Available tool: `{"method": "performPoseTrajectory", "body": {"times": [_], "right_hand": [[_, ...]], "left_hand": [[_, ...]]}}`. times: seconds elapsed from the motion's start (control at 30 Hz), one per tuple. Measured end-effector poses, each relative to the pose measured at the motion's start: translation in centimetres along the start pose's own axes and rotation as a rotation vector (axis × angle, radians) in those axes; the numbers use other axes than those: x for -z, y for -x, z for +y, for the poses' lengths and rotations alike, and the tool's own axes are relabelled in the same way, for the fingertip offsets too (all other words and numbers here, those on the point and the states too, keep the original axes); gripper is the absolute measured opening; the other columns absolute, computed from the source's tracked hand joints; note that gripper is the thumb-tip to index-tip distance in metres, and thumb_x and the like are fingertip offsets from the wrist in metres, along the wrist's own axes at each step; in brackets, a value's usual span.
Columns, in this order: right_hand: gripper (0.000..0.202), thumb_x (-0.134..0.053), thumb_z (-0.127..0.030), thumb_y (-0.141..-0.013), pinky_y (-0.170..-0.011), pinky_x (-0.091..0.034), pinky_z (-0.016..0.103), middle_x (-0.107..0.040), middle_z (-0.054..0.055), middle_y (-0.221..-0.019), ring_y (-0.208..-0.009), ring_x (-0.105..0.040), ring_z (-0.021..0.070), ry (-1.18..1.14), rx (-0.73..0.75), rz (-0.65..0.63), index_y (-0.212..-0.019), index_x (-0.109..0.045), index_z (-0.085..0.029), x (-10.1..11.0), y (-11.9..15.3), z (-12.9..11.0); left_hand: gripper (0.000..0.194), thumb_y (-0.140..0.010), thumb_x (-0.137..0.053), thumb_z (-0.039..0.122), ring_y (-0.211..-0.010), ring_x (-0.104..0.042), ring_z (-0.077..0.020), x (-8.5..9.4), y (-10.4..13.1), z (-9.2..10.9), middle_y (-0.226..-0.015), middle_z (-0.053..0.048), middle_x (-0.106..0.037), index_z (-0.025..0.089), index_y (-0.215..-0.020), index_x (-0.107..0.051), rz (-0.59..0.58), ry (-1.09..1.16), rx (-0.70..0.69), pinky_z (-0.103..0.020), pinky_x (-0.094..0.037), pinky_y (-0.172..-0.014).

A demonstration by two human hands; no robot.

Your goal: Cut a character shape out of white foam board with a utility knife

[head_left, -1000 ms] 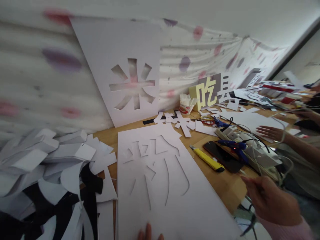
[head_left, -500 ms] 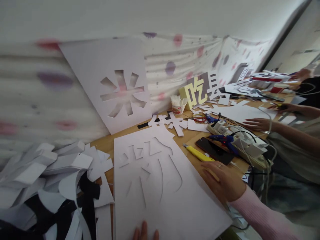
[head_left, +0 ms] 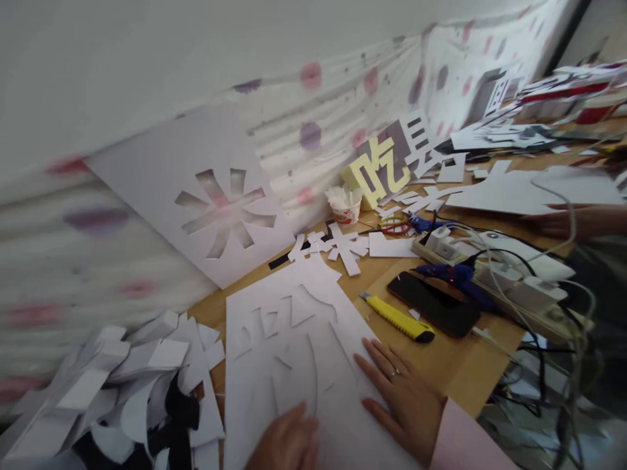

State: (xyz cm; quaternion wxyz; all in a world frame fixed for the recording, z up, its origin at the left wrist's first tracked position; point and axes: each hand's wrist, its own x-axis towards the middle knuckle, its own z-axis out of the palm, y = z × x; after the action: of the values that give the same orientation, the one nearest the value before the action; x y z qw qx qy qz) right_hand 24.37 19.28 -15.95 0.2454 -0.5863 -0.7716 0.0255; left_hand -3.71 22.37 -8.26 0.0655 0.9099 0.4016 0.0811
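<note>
A white board point(head_left: 343, 431) lies in front of me, with thin cut lines forming a large character on its surface. My right hand point(head_left: 404, 401) rests flat on the board's right edge, fingers spread, a ring on one of them. Over the lower part of the cut lines is my left hand point(head_left: 284, 440), its fingers loosely bent and slightly blurred; I see nothing held in it. Whether its fingertips press on the board I cannot tell. Just beyond my right hand, a yellow utility knife point(head_left: 396, 316) lies on the table beside a black phone point(head_left: 434, 303).
White and black offcuts point(head_left: 132, 372) pile up at left. A board with a cut-out character point(head_left: 161, 176) leans on the wall. At right are a power strip point(head_left: 509, 281), a blue glue gun point(head_left: 455, 277) and cables. Another person's hand point(head_left: 563, 220) touches a white sheet point(head_left: 514, 189).
My right hand has moved from beside the knife onto the board's edge, fingers spread. My left hand has come further up over the cut lines. The view has tilted.
</note>
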Motion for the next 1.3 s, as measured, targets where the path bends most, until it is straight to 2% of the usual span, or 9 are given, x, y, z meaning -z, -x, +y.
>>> {"method": "performPoseTrajectory", "body": {"times": [0.17, 0.33, 0.5, 0.67, 0.8, 1.03, 1.13, 1.17, 1.3], "right_hand": [[0.067, -0.050, -0.052, -0.089, -0.103, -0.037, 0.048, -0.035, 0.010, -0.153, -0.135, -0.041, 0.0306, 0.106, 0.062, 0.067, -0.149, -0.033, -0.028, -0.8, 0.2, 0.4], [0.078, -0.051, -0.059, -0.085, -0.094, -0.040, 0.041, -0.054, 0.016, -0.138, -0.120, -0.056, 0.0307, 0.272, 0.219, 0.192, -0.149, -0.034, -0.020, -1.2, -0.1, 2.0], [0.083, -0.044, -0.067, -0.086, -0.088, -0.043, 0.039, -0.068, 0.013, -0.120, -0.106, -0.064, 0.0278, 0.316, 0.289, 0.283, -0.151, -0.029, -0.017, -2.2, -0.5, 2.9], [0.082, -0.037, -0.069, -0.087, -0.087, -0.046, 0.045, -0.068, 0.015, -0.119, -0.105, -0.066, 0.0315, 0.276, 0.195, 0.310, -0.152, -0.025, -0.019, -3.7, 0.2, 2.6], [0.070, -0.042, -0.063, -0.087, -0.083, -0.050, 0.045, -0.065, 0.015, -0.124, -0.108, -0.065, 0.0316, 0.229, 0.204, 0.271, -0.145, -0.042, -0.023, -3.7, 0.2, 2.9], [0.025, -0.052, -0.031, -0.092, -0.077, -0.058, 0.033, -0.073, 0.009, -0.107, -0.096, -0.070, 0.0221, 0.027, 0.185, 0.294, -0.111, -0.065, -0.023, 0.8, -1.2, 4.0], [0.019, -0.057, -0.034, -0.089, -0.074, -0.058, 0.034, -0.073, 0.008, -0.096, -0.087, -0.070, 0.0225, -0.112, 0.023, 0.328, -0.101, -0.067, -0.023, 4.6, -4.7, 2.6], [0.019, -0.058, -0.032, -0.089, -0.076, -0.057, 0.032, -0.072, 0.008, -0.097, -0.089, -0.069, 0.0211, -0.173, -0.055, 0.206, -0.104, -0.066, -0.023, 5.4, -6.6, 1.9], [0.018, -0.056, -0.031, -0.087, -0.054, -0.051, 0.024, -0.067, 0.004, -0.069, -0.058, -0.061, 0.0140, -0.352, -0.156, 0.100, -0.083, -0.067, -0.018, 3.9, -17.0, -1.0]], "left_hand": [[0.046, -0.097, -0.029, 0.031, -0.131, -0.048, -0.0187, 2.6, -12.4, -1.0, -0.140, -0.009, -0.054, 0.013, -0.129, -0.057, 0.108, -0.079, 0.452, -0.035, -0.038, -0.112], [0.048, -0.095, -0.036, 0.029, -0.143, -0.026, -0.0313, -1.2, -18.9, -4.4, -0.154, -0.011, -0.031, 0.019, -0.142, -0.042, 0.103, -0.119, 0.575, -0.059, -0.022, -0.115], [0.051, -0.095, -0.030, 0.022, -0.143, -0.027, -0.0263, -4.3, -18.9, -6.4, -0.153, -0.010, -0.033, 0.019, -0.145, -0.036, 0.080, -0.064, 0.572, -0.055, -0.022, -0.115], [0.045, -0.094, -0.035, 0.023, -0.138, -0.039, -0.0192, -4.2, -18.4, -9.0, -0.147, -0.005, -0.045, 0.022, -0.136, -0.049, 0.083, 0.062, 0.521, -0.042, -0.033, -0.113], [0.041, -0.093, -0.039, 0.024, -0.136, -0.041, -0.0208, -4.1, -18.2, -9.3, -0.146, -0.005, -0.047, 0.021, -0.132, -0.054, 0.141, 0.100, 0.497, -0.044, -0.034, -0.111], [0.035, -0.092, -0.040, 0.019, -0.133, -0.045, -0.0218, -4.4, -17.9, -8.5, -0.140, -0.006, -0.054, 0.024, -0.121, -0.060, 0.280, 0.149, 0.507, -0.048, -0.035, -0.111], [0.028, -0.090, -0.045, 0.018, -0.130, -0.049, -0.0225, -4.7, -17.9, -8.8, -0.135, -0.008, -0.059, 0.021, -0.109, -0.065, 0.310, 0.194, 0.500, -0.047, -0.036, -0.110], [0.026, -0.089, -0.046, 0.017, -0.130, -0.050, -0.0228, -4.8, -17.9, -8.9, -0.134, -0.008, -0.059, 0.020, -0.106, -0.066, 0.315, 0.210, 0.496, -0.047, -0.036, -0.110], [0.027, -0.090, -0.045, 0.017, -0.132, -0.048, -0.0244, -4.9, -17.8, -9.3, -0.136, -0.010, -0.058, 0.019, -0.107, -0.066, 0.322, 0.258, 0.477, -0.049, -0.035, -0.110]]}}
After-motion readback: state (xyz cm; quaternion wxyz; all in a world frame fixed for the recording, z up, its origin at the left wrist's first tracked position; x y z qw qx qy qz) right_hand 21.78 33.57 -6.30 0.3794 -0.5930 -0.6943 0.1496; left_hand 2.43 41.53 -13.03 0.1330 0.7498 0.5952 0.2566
